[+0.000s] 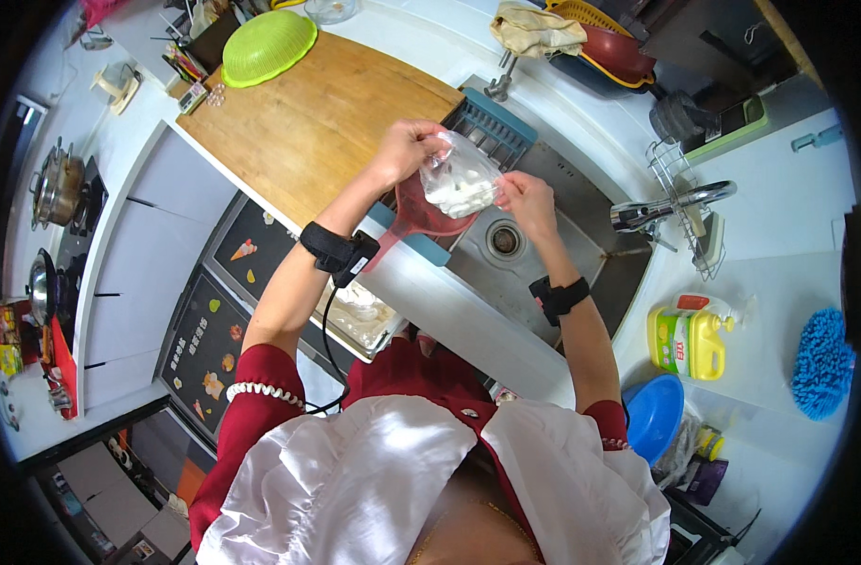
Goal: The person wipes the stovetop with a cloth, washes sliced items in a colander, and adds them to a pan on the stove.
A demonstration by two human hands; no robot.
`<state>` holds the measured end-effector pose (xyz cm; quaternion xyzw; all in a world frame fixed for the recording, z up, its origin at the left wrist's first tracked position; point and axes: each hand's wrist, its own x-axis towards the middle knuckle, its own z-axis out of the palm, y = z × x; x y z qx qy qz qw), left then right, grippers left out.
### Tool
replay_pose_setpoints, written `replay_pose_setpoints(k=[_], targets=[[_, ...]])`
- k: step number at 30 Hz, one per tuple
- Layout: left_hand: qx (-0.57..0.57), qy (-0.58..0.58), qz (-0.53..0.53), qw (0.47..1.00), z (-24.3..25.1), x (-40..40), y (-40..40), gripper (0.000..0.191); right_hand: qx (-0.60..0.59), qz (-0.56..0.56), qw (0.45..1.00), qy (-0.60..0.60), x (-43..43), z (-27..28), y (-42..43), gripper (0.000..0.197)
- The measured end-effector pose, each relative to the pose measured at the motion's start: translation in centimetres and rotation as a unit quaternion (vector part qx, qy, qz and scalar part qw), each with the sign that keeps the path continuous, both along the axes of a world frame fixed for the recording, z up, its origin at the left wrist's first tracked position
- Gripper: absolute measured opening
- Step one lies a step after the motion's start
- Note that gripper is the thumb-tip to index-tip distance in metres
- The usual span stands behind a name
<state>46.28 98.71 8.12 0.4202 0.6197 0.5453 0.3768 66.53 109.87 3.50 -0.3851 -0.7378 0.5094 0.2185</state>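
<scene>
A clear plastic bag (462,180) with white pieces inside hangs between my two hands, above the edge of the sink. My left hand (409,150) pinches its upper left edge, and my right hand (528,201) pinches its right edge. What the white pieces are, I cannot tell. Below the bag is a translucent red plastic strainer or scoop (420,212), its handle pointing towards me; the bag partly hides it. It rests on a blue-grey rack (497,120) laid across the steel sink (497,282).
A wooden board (317,113) lies left of the sink, with an upturned green basket (269,48) on it. A chrome faucet (674,206) stands at the right. Yellow detergent bottle (688,342) and blue basin (654,418) are further right. Below the counter, an open drawer (360,318) holds plastic bags.
</scene>
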Motion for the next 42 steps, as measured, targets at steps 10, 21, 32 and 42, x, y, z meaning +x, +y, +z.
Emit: replay_pose_setpoints(k=[10, 21, 32, 42], targets=[[-0.044, -0.060, 0.039, 0.996, -3.5, -1.8, -1.1, 0.014, 0.052, 0.031, 0.998, -0.010, -1.3, 2.7, 0.5, 0.015], [-0.030, 0.047, -0.036, 0.998, -3.7, -1.9, -2.3, 0.037, 0.074, 0.058, 0.996, 0.003, -3.4, 5.4, -0.4, 0.019], [-0.041, 0.267, 0.007, 0.963, -4.4, 2.2, 1.3, 0.026, 0.130, 0.063, 0.990, -0.001, -5.7, 5.9, -1.1, 0.022], [-0.067, -0.051, -0.006, 0.996, -3.4, 1.5, 1.1, 0.017, 0.043, 0.081, 0.994, -0.062, -0.5, -2.7, -0.4, 0.041]])
